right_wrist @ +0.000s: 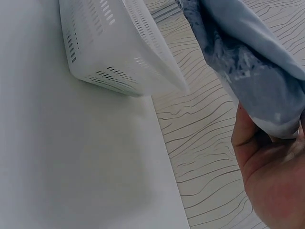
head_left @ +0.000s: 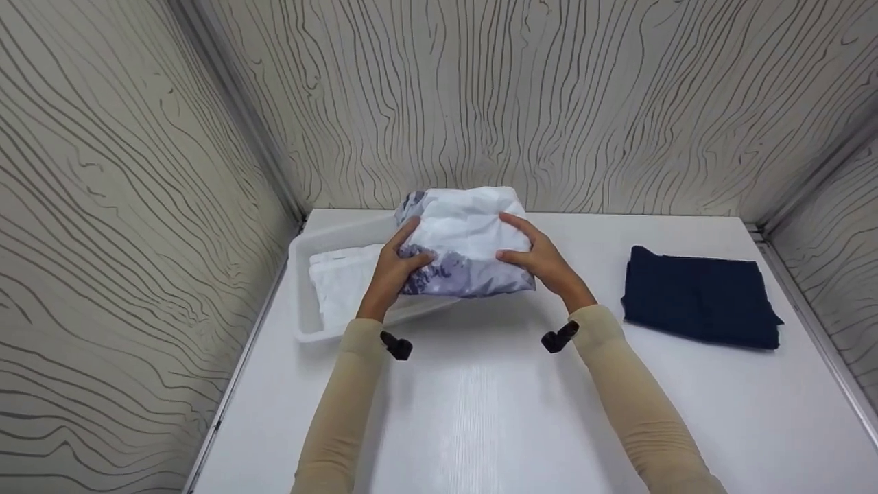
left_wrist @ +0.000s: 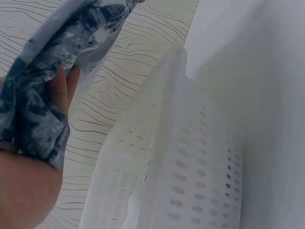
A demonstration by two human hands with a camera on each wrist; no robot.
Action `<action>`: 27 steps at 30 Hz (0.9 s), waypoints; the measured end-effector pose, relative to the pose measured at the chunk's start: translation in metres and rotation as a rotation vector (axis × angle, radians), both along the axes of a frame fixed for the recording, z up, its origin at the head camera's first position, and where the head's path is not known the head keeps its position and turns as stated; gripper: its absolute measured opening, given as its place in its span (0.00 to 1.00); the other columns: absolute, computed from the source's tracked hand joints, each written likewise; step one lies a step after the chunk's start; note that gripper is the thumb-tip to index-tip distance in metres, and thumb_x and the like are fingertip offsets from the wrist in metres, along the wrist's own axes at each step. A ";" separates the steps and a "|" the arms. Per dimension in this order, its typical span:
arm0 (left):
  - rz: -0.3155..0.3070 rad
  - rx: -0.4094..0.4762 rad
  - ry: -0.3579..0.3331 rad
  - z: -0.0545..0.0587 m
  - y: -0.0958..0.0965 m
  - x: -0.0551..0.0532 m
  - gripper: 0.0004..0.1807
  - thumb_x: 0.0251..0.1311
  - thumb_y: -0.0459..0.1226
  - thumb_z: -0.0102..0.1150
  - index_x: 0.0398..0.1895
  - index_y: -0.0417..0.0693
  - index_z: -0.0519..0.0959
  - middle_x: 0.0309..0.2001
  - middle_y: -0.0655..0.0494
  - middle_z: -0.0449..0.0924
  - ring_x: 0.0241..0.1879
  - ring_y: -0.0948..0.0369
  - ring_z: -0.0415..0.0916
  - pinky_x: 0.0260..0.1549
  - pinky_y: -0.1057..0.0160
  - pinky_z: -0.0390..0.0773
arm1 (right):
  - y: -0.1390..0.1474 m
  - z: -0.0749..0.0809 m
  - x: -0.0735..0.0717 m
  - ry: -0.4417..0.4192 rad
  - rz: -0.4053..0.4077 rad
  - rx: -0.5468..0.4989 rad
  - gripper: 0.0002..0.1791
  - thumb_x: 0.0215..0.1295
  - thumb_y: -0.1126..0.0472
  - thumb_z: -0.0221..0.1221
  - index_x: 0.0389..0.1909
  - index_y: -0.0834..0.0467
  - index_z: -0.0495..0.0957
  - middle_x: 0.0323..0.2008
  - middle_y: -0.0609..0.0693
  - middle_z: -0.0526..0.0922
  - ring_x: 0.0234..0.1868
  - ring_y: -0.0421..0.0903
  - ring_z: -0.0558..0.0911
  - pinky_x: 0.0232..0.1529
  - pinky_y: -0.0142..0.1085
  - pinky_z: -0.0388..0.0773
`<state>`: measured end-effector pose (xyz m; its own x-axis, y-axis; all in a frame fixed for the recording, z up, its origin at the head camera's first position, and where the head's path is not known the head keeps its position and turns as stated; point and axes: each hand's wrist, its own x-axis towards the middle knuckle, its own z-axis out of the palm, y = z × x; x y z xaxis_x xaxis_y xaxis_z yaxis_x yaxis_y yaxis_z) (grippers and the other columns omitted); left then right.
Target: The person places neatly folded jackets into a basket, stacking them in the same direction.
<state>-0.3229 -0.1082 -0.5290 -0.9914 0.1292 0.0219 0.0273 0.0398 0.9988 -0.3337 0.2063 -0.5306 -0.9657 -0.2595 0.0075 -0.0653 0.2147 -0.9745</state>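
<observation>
A folded white cloth garment with a blue-purple floral pattern (head_left: 466, 237) is held up between both hands, above the table and partly over the basket's right end. My left hand (head_left: 398, 264) grips its left edge, thumb on top and fingers curled beneath, as the left wrist view shows. On the opposite edge my right hand (head_left: 545, 261) holds it the same way, its fingers bent under the cloth (right_wrist: 267, 90). Below and to the left stands a white perforated plastic basket (head_left: 302, 302) with a folded white cloth (head_left: 343, 281) inside. The garment hides the basket's right part.
A folded dark navy cloth (head_left: 699, 298) lies on the right side of the white table (head_left: 473, 412). Wood-patterned panels (head_left: 480, 103) close off the back and both sides. Small black devices (head_left: 398, 345) are strapped to both wrists.
</observation>
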 end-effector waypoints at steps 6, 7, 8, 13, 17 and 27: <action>0.005 -0.005 0.004 -0.003 -0.014 0.002 0.43 0.65 0.33 0.70 0.82 0.66 0.67 0.85 0.63 0.55 0.88 0.55 0.40 0.84 0.45 0.51 | -0.014 0.000 -0.005 0.003 0.013 0.016 0.47 0.65 0.55 0.74 0.83 0.43 0.63 0.86 0.56 0.50 0.85 0.62 0.51 0.82 0.65 0.48; 0.005 -0.001 0.003 -0.004 -0.016 0.002 0.43 0.65 0.33 0.70 0.82 0.66 0.66 0.85 0.63 0.55 0.88 0.55 0.40 0.83 0.45 0.52 | -0.017 0.001 -0.006 0.006 0.018 0.018 0.47 0.65 0.55 0.74 0.83 0.43 0.63 0.86 0.56 0.51 0.85 0.61 0.51 0.82 0.66 0.49; 0.008 0.000 0.001 -0.004 -0.019 0.003 0.43 0.65 0.33 0.70 0.82 0.66 0.67 0.85 0.63 0.55 0.88 0.55 0.40 0.83 0.45 0.54 | -0.020 0.001 -0.006 0.009 0.023 0.019 0.47 0.65 0.55 0.74 0.83 0.43 0.63 0.86 0.56 0.51 0.85 0.61 0.51 0.82 0.66 0.49; 0.021 0.006 0.006 -0.003 -0.032 0.005 0.43 0.65 0.32 0.70 0.82 0.63 0.66 0.86 0.62 0.55 0.88 0.56 0.40 0.80 0.46 0.61 | -0.033 0.004 -0.008 0.016 0.045 0.007 0.46 0.66 0.57 0.73 0.83 0.44 0.63 0.86 0.56 0.52 0.86 0.61 0.51 0.82 0.65 0.49; 0.042 -0.005 0.001 -0.002 -0.040 0.006 0.43 0.65 0.32 0.70 0.82 0.62 0.66 0.85 0.61 0.56 0.87 0.56 0.41 0.82 0.46 0.57 | -0.043 0.004 -0.011 0.019 0.062 0.004 0.45 0.67 0.57 0.72 0.83 0.45 0.63 0.86 0.57 0.53 0.86 0.60 0.52 0.82 0.64 0.49; 0.086 -0.010 -0.030 -0.004 -0.060 0.010 0.44 0.66 0.32 0.71 0.83 0.63 0.65 0.86 0.61 0.54 0.87 0.56 0.40 0.83 0.47 0.53 | -0.063 0.004 -0.016 0.028 0.086 0.043 0.43 0.69 0.55 0.70 0.82 0.44 0.64 0.85 0.55 0.56 0.86 0.58 0.53 0.83 0.61 0.51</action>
